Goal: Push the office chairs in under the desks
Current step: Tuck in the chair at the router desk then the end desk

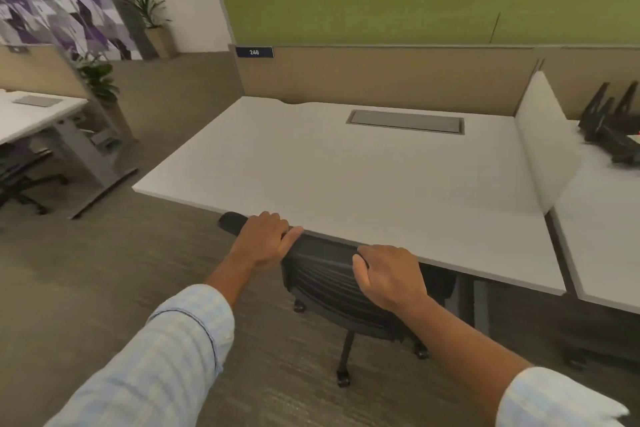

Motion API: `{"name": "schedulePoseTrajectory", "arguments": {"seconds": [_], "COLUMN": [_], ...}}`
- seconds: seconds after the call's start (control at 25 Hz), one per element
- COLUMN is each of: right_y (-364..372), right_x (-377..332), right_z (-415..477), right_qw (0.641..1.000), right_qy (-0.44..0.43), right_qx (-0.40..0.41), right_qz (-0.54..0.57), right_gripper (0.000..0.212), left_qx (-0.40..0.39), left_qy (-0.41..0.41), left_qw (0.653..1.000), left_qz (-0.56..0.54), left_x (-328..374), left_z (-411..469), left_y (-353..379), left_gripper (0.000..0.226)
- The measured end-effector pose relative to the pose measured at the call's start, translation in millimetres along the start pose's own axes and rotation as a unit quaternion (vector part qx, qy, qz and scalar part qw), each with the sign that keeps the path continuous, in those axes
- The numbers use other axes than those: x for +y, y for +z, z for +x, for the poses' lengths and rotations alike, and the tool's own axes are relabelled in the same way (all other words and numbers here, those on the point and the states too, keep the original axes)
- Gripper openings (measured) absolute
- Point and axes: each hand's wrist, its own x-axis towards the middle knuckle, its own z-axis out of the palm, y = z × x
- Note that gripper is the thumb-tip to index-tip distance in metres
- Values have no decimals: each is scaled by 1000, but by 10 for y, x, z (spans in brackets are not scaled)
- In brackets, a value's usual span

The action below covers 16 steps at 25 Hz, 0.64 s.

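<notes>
A black mesh-backed office chair (323, 279) stands at the front edge of a white desk (346, 170), its seat hidden beneath the desktop and its backrest touching the edge. Its left armrest (232, 221) pokes out under the desk edge. My left hand (265, 239) grips the top left of the backrest. My right hand (388, 276) is curled over the top right of the backrest. Two castors and part of the chair base show on the carpet below.
A white divider panel (543, 146) separates this desk from the neighbouring desk (602, 253) on the right, which carries a black stand (613, 128). Another desk (31, 114) with a dark chair (17, 177) under it stands far left. Potted plants (100, 80) line the aisle.
</notes>
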Motion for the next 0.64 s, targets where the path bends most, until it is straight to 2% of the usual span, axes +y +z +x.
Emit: {"name": "schedulePoseTrajectory", "arguments": {"seconds": [0.28, 0.64], "right_y": [-69, 43], "right_x": [105, 77], "right_z": [2, 48], "right_qw": [999, 998], "right_qy": [12, 12], "right_qx": [35, 54], "right_qz": [-10, -19], "right_gripper": [45, 47], "left_qx": [69, 64], "left_qy": [43, 31], "left_qw": [995, 996], "left_qz": [-51, -60], "left_x": [56, 0], "left_z": [60, -66], "left_y": [72, 85], "left_gripper": [63, 60]}}
